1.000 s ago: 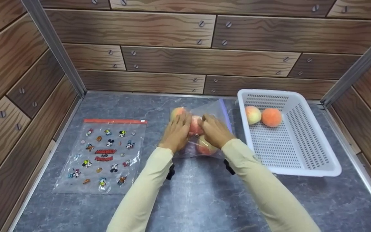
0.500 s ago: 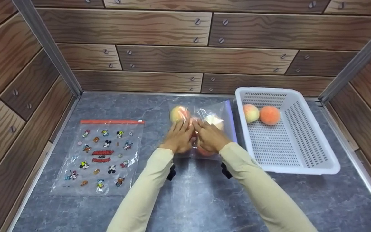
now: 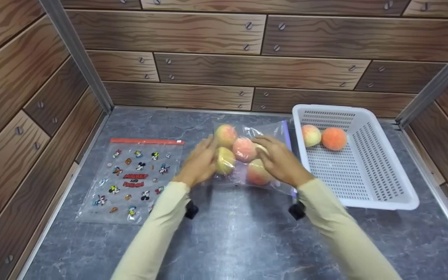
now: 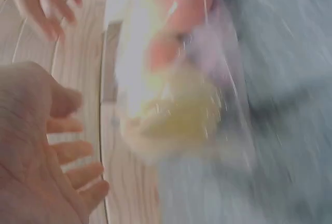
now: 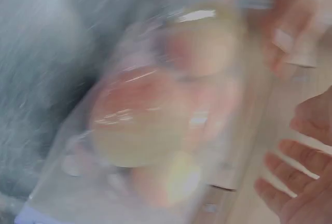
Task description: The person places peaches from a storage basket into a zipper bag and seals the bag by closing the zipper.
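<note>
A clear zip bag (image 3: pixel 272 129) lies flat with its purple zip strip (image 3: pixel 287 136) toward the right, and several peaches (image 3: pixel 244 149) fill it. My left hand (image 3: pixel 200 162) hovers by the bag's left end, fingers loosely spread near a yellowish peach (image 3: pixel 225 161). On the other side my right hand (image 3: pixel 280 160) overlaps the bag and partly hides a pale peach. Both wrist views are blurred; in them the left hand (image 4: pixel 46 146) and right hand (image 5: pixel 306 167) show relaxed fingers apart from the bag, gripping nothing.
A white slotted basket (image 3: pixel 397 171) stands at the right, with a yellow-red peach (image 3: pixel 311 135) and an orange peach (image 3: pixel 334 139) inside. To the left a red-zip bag (image 3: pixel 146 141) printed with cartoon figures lies flat. Wood-patterned walls (image 3: pixel 208 70) enclose the grey tabletop (image 3: pixel 228 233).
My hands were together over the middle of the purple-zip bag, pressing on it. They have since drawn apart to left and right, uncovering the peaches, which lie spread side by side.
</note>
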{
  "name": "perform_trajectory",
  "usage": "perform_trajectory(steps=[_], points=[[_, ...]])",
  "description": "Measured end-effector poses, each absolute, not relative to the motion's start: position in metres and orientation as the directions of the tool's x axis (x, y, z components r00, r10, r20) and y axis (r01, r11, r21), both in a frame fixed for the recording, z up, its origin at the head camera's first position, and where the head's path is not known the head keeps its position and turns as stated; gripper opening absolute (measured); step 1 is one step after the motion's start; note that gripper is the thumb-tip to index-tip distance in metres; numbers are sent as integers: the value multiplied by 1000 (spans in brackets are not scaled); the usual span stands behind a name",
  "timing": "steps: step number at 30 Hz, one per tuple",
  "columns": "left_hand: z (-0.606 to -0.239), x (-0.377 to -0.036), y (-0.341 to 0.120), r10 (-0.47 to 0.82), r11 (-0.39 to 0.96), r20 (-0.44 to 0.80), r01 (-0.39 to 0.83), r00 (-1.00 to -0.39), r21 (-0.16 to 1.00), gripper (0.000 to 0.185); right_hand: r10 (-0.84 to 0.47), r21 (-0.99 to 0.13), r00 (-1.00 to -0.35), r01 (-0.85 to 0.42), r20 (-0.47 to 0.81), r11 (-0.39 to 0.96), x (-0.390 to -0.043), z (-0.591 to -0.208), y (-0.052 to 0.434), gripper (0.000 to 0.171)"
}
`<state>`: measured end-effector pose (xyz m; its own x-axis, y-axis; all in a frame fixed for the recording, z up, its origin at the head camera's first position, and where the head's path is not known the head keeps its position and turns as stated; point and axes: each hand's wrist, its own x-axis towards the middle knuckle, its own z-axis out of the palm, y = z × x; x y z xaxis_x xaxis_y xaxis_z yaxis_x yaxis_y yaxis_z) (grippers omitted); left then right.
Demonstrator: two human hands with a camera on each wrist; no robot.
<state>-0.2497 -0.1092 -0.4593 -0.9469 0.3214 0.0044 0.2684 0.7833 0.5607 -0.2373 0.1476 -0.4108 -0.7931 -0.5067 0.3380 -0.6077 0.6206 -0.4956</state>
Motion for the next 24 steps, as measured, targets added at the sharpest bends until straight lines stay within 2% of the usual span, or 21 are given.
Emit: perform_trajectory(steps=[3, 6, 10, 14, 19, 24], points=[[-463, -232, -145, 237, 838, -63, 171, -970, 518, 69, -470, -507, -737, -675, 485, 536, -208, -400, 165, 25], [-477, -213, -180, 152, 884, -100, 90, -983, 459, 56, -464, -522, -712, -702, 526, 484, -176, -398, 179, 24], [-501, -191, -206, 77, 906, -94, 30, -993, 423, 47, -479, -582, -723, -688, 497, 435, -135, -400, 190, 24], [-519, -177, -206, 8, 898, -110, -41, -994, 439, 49, -477, -605, -737, -671, 478, 429, -106, -405, 199, 26], [-523, -164, -202, -54, 906, -110, -95, -992, 413, 53, -448, -628, -770, -634, 455, 451, -80, -418, 207, 29], [-521, -147, -199, -63, 921, -98, -95, -993, 378, 52, -418, -683, -830, -548, 370, 483, -58, -425, 216, 28]])
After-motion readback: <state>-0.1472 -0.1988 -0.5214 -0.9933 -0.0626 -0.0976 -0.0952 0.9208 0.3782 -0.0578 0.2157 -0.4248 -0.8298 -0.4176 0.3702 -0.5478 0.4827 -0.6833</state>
